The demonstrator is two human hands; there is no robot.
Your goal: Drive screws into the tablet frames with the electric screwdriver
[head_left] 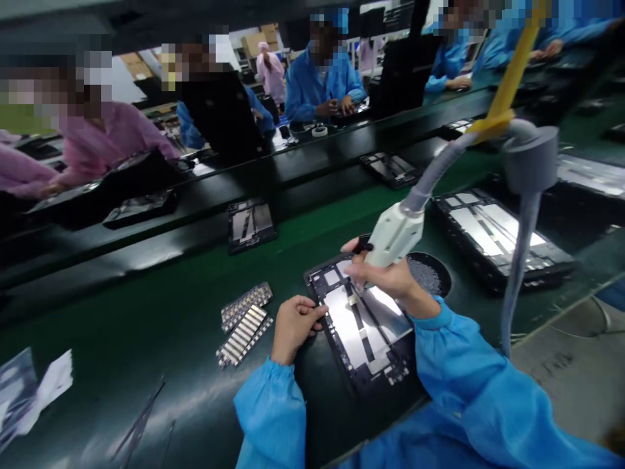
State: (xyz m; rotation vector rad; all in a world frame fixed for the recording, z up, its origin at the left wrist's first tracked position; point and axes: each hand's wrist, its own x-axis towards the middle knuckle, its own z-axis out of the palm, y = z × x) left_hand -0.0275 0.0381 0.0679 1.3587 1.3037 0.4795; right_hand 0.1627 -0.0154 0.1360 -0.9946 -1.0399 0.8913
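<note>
An open tablet chassis (pixel 364 329) with silvery plates inside lies on the dark bench in front of me. My right hand (pixel 385 277) is closed around a pale electric screwdriver (pixel 396 232), its tip down on the upper part of the chassis. A grey hose (pixel 442 166) runs up from the screwdriver. My left hand (pixel 293 326) has its fingers curled in a pinch against the left edge of the chassis; whether anything is in them I cannot make out. Both arms wear blue sleeves.
Two strips of small metal parts (pixel 244 322) lie left of my left hand. A round black dish of screws (pixel 430 273) sits right of the chassis. More chassis (pixel 498 234) (pixel 250 223) ride the green conveyor (pixel 312 228). Workers in blue and pink sit across. Tweezers (pixel 139 426) lie near left.
</note>
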